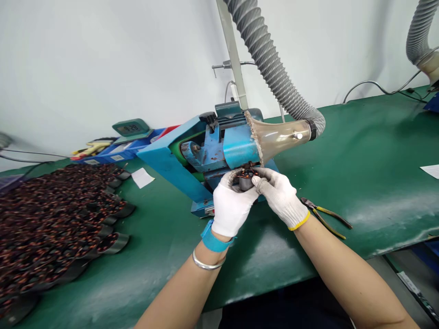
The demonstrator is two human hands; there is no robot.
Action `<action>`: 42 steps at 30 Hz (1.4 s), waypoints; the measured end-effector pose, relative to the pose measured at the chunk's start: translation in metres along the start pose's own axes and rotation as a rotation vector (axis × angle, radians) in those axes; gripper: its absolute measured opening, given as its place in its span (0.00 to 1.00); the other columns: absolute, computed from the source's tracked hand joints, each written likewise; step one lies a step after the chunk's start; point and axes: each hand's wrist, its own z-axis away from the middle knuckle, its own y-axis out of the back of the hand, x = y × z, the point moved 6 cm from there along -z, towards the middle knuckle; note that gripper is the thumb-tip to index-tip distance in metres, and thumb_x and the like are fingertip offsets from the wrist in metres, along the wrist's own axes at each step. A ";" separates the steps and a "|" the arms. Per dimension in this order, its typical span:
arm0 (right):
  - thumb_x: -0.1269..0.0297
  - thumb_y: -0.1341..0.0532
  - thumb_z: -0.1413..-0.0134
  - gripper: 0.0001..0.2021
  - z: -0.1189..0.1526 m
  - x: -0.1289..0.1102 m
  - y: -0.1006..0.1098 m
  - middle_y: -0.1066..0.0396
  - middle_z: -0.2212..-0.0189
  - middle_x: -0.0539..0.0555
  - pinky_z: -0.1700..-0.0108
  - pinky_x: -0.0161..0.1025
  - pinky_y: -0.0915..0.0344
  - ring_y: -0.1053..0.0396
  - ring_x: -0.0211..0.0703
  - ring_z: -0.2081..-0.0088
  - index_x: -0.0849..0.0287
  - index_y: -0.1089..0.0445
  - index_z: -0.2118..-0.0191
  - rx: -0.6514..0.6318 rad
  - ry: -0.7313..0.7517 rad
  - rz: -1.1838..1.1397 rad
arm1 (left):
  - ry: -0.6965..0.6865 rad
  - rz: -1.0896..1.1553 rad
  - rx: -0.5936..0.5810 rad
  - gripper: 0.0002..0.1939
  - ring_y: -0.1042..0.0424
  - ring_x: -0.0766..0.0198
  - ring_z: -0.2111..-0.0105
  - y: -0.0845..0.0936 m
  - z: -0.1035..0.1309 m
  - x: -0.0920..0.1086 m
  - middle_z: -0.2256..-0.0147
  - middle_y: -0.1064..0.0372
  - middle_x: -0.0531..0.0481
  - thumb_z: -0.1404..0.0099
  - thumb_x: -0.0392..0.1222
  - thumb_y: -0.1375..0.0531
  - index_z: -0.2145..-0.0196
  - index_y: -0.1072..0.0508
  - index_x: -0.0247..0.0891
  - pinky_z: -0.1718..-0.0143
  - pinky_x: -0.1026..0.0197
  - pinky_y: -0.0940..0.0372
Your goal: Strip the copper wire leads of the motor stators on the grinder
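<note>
A small round dark part with copper-coloured bits on top is held between both gloved hands, close in front of the blue machine. My left hand, in a white glove, wraps its fingers round the part's left side. On the other side my right hand, also gloved, pinches the part with thumb and fingers. The part's upper edge is right beneath the machine's blue guard; whether it touches anything there cannot be made out. A clear funnel joins the guard to a grey hose.
Many similar dark parts cover the green table at left. Yellow-handled cutters lie right of my right hand. Blue bins, a digital clock and a paper slip are at back left. Another hose hangs far right.
</note>
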 end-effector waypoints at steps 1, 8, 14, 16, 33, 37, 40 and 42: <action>0.58 0.38 0.47 0.15 0.000 0.000 -0.001 0.25 0.58 0.53 0.51 0.40 0.32 0.29 0.44 0.55 0.59 0.29 0.54 -0.003 -0.003 -0.003 | -0.002 0.009 0.004 0.26 0.24 0.56 0.60 0.000 0.000 -0.001 0.62 0.24 0.44 0.58 0.40 0.28 0.61 0.29 0.33 0.54 0.53 0.30; 0.57 0.37 0.50 0.16 0.001 -0.001 -0.002 0.25 0.61 0.53 0.55 0.38 0.31 0.28 0.42 0.59 0.59 0.28 0.56 0.048 -0.041 -0.044 | 0.020 -0.023 -0.024 0.25 0.24 0.56 0.60 0.001 0.000 0.002 0.61 0.24 0.44 0.56 0.41 0.29 0.59 0.29 0.33 0.54 0.54 0.29; 0.55 0.32 0.56 0.20 0.013 -0.005 -0.002 0.25 0.65 0.54 0.65 0.38 0.31 0.29 0.42 0.67 0.60 0.28 0.57 -0.051 -0.099 0.054 | -0.044 -0.148 -0.042 0.28 0.25 0.56 0.57 0.014 0.022 -0.001 0.57 0.26 0.43 0.54 0.40 0.31 0.55 0.34 0.36 0.54 0.54 0.29; 0.55 0.34 0.53 0.17 0.016 -0.007 -0.001 0.26 0.66 0.54 0.64 0.38 0.31 0.29 0.42 0.66 0.60 0.27 0.59 -0.013 -0.081 0.120 | -0.100 -0.184 -0.106 0.26 0.26 0.56 0.56 0.014 0.026 -0.002 0.56 0.27 0.44 0.51 0.39 0.32 0.55 0.34 0.37 0.54 0.54 0.29; 0.57 0.32 0.55 0.14 0.014 0.010 0.003 0.28 0.72 0.51 0.65 0.37 0.32 0.31 0.39 0.70 0.60 0.27 0.64 0.142 -0.235 0.018 | -0.174 -0.347 -0.076 0.24 0.28 0.56 0.57 0.018 0.027 -0.008 0.57 0.31 0.45 0.50 0.41 0.33 0.55 0.33 0.37 0.54 0.54 0.32; 0.57 0.33 0.56 0.11 0.012 0.004 0.016 0.31 0.75 0.49 0.64 0.37 0.32 0.33 0.37 0.72 0.59 0.29 0.71 0.325 -0.150 -0.174 | -0.170 -0.396 -0.078 0.24 0.28 0.58 0.61 0.019 0.029 -0.006 0.61 0.31 0.47 0.51 0.43 0.32 0.57 0.34 0.38 0.58 0.56 0.31; 0.55 0.31 0.59 0.13 0.009 0.005 0.033 0.31 0.74 0.48 0.61 0.39 0.32 0.33 0.37 0.71 0.58 0.31 0.70 0.448 -0.113 -0.284 | -0.099 -0.400 -0.008 0.25 0.28 0.59 0.62 0.023 0.028 -0.007 0.62 0.30 0.48 0.52 0.44 0.31 0.57 0.34 0.38 0.58 0.55 0.31; 0.52 0.32 0.56 0.15 0.007 0.008 0.029 0.29 0.72 0.49 0.61 0.39 0.32 0.32 0.38 0.70 0.57 0.29 0.66 0.347 -0.168 -0.128 | -0.031 -0.351 0.037 0.27 0.27 0.57 0.60 0.025 0.026 -0.011 0.60 0.29 0.46 0.53 0.44 0.31 0.56 0.34 0.37 0.55 0.53 0.31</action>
